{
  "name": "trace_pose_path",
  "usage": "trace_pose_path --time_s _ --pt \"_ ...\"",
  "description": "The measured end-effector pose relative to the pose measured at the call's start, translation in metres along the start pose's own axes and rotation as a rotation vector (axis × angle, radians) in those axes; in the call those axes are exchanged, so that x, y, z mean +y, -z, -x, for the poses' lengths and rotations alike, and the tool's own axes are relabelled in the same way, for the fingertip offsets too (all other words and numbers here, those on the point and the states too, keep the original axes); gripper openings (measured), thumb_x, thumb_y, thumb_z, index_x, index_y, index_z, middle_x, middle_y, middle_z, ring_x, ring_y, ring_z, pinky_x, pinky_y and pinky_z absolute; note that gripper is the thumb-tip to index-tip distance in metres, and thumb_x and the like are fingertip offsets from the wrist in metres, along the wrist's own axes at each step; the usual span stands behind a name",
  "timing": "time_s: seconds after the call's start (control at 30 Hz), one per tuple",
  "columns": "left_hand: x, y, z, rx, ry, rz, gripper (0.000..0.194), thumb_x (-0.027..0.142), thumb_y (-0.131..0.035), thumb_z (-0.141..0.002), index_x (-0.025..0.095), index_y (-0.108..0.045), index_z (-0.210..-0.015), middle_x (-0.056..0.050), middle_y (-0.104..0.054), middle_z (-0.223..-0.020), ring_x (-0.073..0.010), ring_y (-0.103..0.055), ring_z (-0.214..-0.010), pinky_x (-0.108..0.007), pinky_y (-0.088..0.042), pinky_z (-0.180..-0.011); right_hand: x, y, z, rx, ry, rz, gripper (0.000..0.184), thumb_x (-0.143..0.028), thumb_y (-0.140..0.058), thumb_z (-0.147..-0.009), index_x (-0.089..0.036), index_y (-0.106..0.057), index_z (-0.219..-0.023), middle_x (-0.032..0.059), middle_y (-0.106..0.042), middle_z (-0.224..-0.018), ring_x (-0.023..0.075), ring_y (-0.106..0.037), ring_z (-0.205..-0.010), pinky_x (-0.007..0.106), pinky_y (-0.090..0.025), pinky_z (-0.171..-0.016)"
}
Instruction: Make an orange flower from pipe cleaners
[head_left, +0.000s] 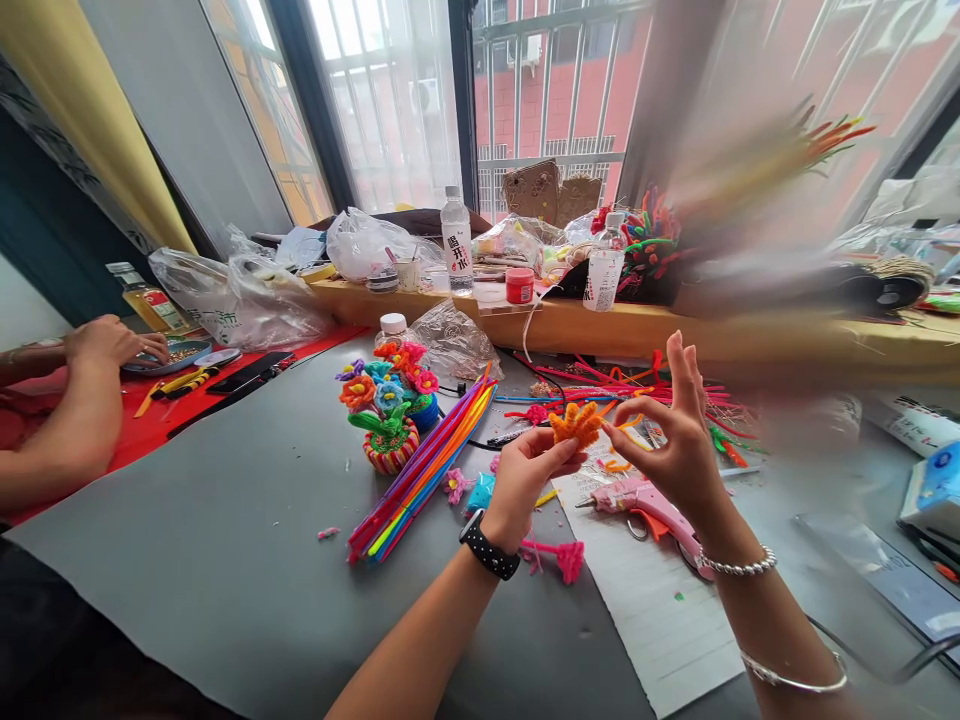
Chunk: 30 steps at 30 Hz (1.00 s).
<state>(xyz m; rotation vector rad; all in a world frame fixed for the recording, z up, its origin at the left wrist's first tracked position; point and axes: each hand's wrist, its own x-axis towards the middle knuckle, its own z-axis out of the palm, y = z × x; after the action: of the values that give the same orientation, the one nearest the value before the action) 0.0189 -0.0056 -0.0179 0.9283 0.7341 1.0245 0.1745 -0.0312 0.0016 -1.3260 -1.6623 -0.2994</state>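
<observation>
My left hand [529, 475] pinches an orange fuzzy pipe-cleaner flower [576, 427] between thumb and fingers, its petals pointing up. On the flower's right edge, the thumb and index finger of my right hand [671, 440] are closed in a pinch, with the other fingers raised. Below my right hand lies a pink glue gun [637, 495] on a white sheet [660, 620]. A bundle of coloured pipe cleaners [427, 470] rests left of my left hand. Behind it stands a striped pot [391, 450] of pipe-cleaner flowers. A pink pipe-cleaner piece [568, 562] lies beneath my left wrist.
Loose red pipe cleaners [622, 380] lie across the back of the grey table [247, 540]. Water bottles [457, 245] and a red jar [519, 285] line the ledge. Another person's hands [112, 345] work over a tray at the left. A blurred shape covers the right side.
</observation>
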Motion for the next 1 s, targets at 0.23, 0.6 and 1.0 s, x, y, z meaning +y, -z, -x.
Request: trace_pose_path --time_s 0.23,0.6,1.0 --pt "-0.001 0.001 0.0 -0.014 -0.007 -0.016 0.025 0.026 -0.07 -0.062 0.011 -0.063 -0.08 -0.006 -0.066 -0.079 -0.0139 -0.063 -0.068 -0.026 -0.049 -0.069 -0.001 -0.001 -0.001 0.005 -0.011 -0.03 0.006 -0.023 -0.059 -0.067 -0.02 -0.056 -0.064 -0.0007 -0.01 -0.145 0.0322 -0.008 -0.131 0.054 -0.011 -0.103" --pt "0.0 -0.001 0.001 -0.028 -0.018 -0.047 0.027 0.029 -0.07 -0.061 0.011 -0.063 -0.08 -0.006 -0.065 -0.078 -0.0146 -0.063 -0.069 -0.028 -0.048 -0.072 -0.005 -0.008 0.001 -0.061 -0.076 -0.077 0.021 -0.036 -0.058 -0.07 -0.023 -0.06 -0.086 0.0061 -0.029 -0.138 0.0272 -0.02 -0.128 0.049 -0.019 -0.101" --pt "0.0 -0.001 0.002 -0.016 -0.007 -0.036 0.029 0.029 -0.071 -0.06 0.01 -0.062 -0.08 -0.007 -0.066 -0.081 -0.0157 -0.064 -0.07 -0.029 -0.048 -0.072 -0.014 0.0 -0.001 0.072 0.083 0.045 0.004 -0.023 -0.058 -0.069 -0.022 -0.055 -0.066 -0.0047 -0.018 -0.143 0.0304 -0.014 -0.13 0.055 -0.015 -0.101"
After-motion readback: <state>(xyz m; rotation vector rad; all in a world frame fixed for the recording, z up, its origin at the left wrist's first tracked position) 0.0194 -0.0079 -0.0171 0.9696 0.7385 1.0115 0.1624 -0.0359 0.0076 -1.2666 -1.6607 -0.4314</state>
